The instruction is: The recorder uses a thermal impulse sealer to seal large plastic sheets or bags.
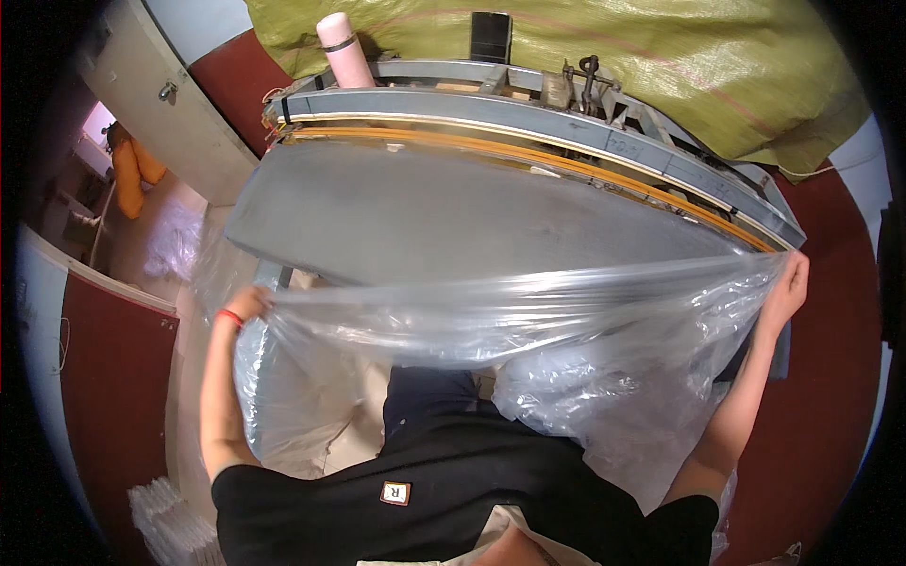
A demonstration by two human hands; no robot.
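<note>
A wide sheet of clear plastic film is stretched between my two hands along the near edge of a grey metal table. My left hand, with a red band at the wrist, pinches its left end just off the table's near left corner. At the table's right end my right hand grips the other end, fingers closed. Loose folds of the film hang down in front of my body, bunched more heavily toward the right.
A long machine bar with orange strips runs along the table's far side. Behind it stand a pink bottle and a black phone, before a yellow-green woven sheet. A door stands at left. Stacked plastic lies lower left.
</note>
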